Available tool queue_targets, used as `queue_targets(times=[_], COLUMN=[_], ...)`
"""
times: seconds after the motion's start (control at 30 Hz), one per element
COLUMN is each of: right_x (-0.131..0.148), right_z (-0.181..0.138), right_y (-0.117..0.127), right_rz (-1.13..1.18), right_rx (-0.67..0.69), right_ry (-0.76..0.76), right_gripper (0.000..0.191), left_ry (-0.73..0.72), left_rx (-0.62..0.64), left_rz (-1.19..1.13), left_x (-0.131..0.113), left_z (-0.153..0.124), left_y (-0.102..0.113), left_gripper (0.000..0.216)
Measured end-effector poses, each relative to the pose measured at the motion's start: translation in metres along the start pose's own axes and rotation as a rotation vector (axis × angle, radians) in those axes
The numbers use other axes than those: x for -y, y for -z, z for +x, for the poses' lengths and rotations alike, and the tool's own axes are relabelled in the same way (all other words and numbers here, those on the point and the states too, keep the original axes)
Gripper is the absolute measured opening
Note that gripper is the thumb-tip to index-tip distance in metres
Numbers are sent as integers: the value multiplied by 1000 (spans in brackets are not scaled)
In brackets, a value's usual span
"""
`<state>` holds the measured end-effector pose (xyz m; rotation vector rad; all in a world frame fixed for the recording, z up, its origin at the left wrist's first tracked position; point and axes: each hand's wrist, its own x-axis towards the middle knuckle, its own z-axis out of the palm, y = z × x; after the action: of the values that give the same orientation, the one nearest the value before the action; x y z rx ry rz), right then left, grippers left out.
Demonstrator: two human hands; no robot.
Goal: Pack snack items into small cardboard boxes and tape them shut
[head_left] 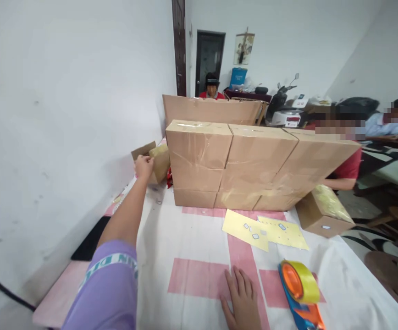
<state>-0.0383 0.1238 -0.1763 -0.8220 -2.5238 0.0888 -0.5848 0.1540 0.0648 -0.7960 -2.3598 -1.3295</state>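
Note:
My left hand (144,166) reaches far forward along the wall and is closed on the flap of a small open cardboard box (157,161) at the table's far left. My right hand (243,298) lies flat with fingers stretched out on the white and pink tablecloth (192,256), near the front edge. Just to its right lies a tape dispenser (301,289) with an orange hub and a yellow roll.
A stack of taped cardboard boxes (250,162) forms a wall across the table. Two yellow label sheets (264,229) lie in front of it. A smaller box (323,210) sits at the right edge. Other people sit behind and to the right; a white wall runs along the left.

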Motion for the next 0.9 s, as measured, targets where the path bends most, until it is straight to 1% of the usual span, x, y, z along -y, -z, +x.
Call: queue_targets(times=[0.07, 0.1, 0.13, 0.2, 0.23, 0.27, 0.3, 0.33, 0.37, 0.4, 0.43, 0.5, 0.57, 0.6, 0.67, 0.7, 0.73, 0.77, 0.8, 0.83, 0.87, 0.9], right_x=[-3, -4, -5, -4, -3, -2, 0, 0, 1, 1, 0, -1, -3, -3, -3, -2, -1, 1, 3, 4, 6, 6], right_z=[-2, -3, -3, 0, 5, 12, 20, 31, 44, 58, 72, 98, 119, 127, 138, 141, 142, 144, 144, 144, 144, 144], right_y=[-4, -4, -3, 4, 11, 20, 31, 44, 58, 72, 87, 114, 134, 140, 147, 148, 148, 147, 146, 145, 145, 145], right_rz=[35, 67, 111, 224, 286, 348, 405, 460, 509, 541, 559, 594, 649, 665, 597, 536, 470, 415, 381, 375, 395, 434], right_rx=[-31, -40, -42, -46, -46, -47, -43, -38, -43, -35, -42, -38, -17, 46, 213, 306, 399, 475, 521, 527, 490, 415], right_ry=[7, -2, -17, -63, -94, -121, -141, -146, -128, -96, -57, 92, 339, 474, 662, 717, 742, 757, 771, 788, 813, 836], right_gripper=[84, 82, 78, 70, 66, 62, 59, 57, 57, 58, 59, 58, 53, 52, 46, 42, 39, 37, 36, 35, 32, 28], left_ry=[-55, -89, -117, -152, -175, -228, -288, -330, -368, -400, -424, -459, -504, -528, -575, -594, -628, -673, -732, -784, -822, -849], left_rx=[-77, -106, -145, -205, -221, -261, -264, -257, -213, -139, -53, 155, 388, 504, 722, 816, 920, 969, 1033, 1077, 1096, 1121], left_rz=[42, 62, 87, 133, 153, 169, 191, 208, 204, 186, 159, 75, -18, -49, -44, -5, 41, 72, 95, 99, 76, 73], left_x=[2, 6, 10, 21, 26, 29, 31, 31, 30, 27, 24, 15, 4, -1, -13, -19, -26, -33, -41, -48, -55, -60], left_z=[-11, -23, -40, -86, -114, -144, -175, -205, -233, -260, -283, -320, -344, -351, -357, -355, -350, -343, -335, -327, -319, -312], left_y=[43, 68, 95, 147, 170, 190, 206, 218, 224, 226, 223, 208, 189, 181, 172, 170, 168, 166, 164, 160, 155, 150], left_gripper=[43, 50, 52, 49, 46, 40, 32, 23, 16, 11, 15, 28, 37, 38, 38, 39, 42, 44, 49, 54, 57, 60])
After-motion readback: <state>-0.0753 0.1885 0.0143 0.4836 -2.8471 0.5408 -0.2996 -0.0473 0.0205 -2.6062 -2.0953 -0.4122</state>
